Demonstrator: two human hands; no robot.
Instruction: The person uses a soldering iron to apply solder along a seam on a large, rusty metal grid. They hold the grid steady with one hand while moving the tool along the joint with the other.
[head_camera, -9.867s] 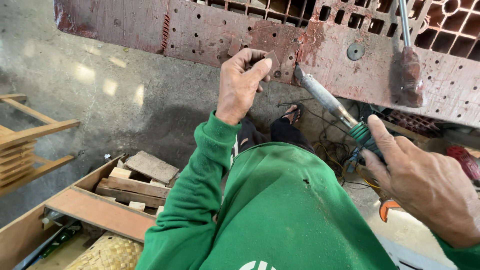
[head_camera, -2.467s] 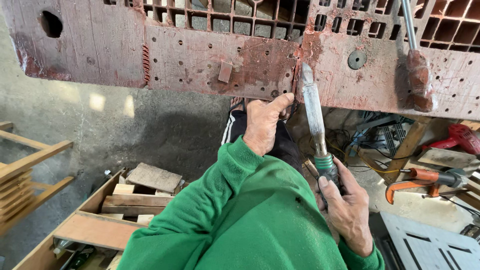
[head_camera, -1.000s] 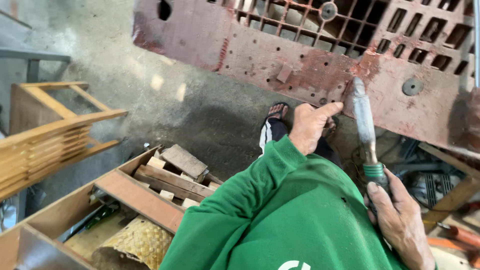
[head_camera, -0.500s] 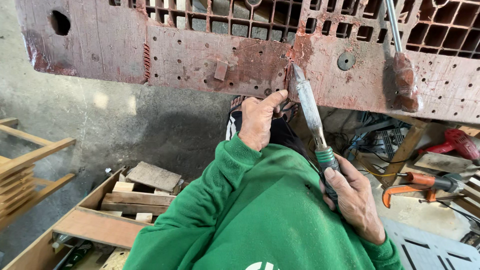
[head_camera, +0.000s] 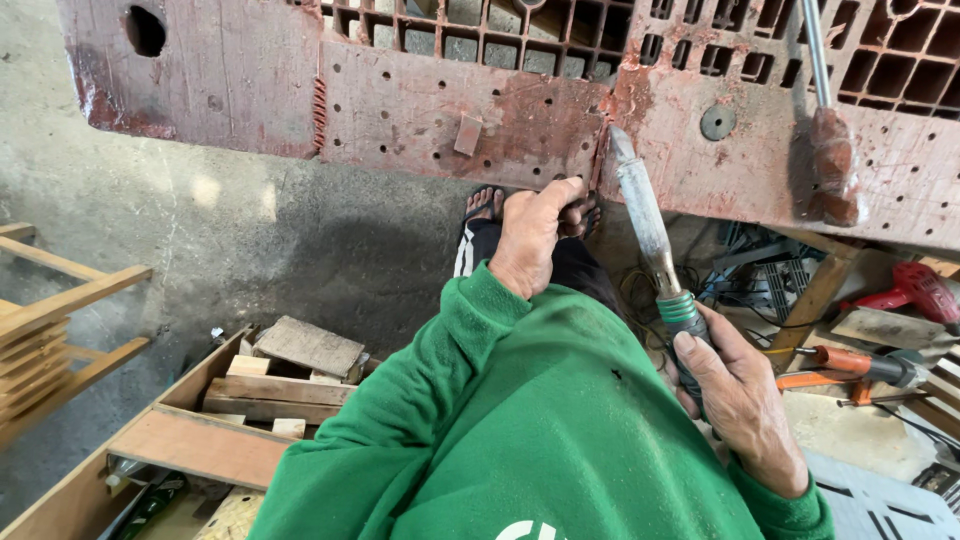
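A worn red plastic panel (head_camera: 420, 110), pierced with small holes and a grid of openings, is seen across the far side of the scene. A soldering iron (head_camera: 648, 225) is gripped in the right hand (head_camera: 738, 405), the fingers wrapped closed around its dark handle just below the green collar. The metal tip is set against a cracked seam in the panel's near edge, right of centre. The left hand (head_camera: 530, 238) is raised to the panel's lower edge just left of that seam; its fingers are curled, and something small may be pinched there, though this cannot be told for sure. Both arms are covered by green sleeves (head_camera: 470, 400). Wooden offcuts (head_camera: 290, 375) are stacked in a wooden tray at near left. An orange-handled tool (head_camera: 850, 362) lies at right.
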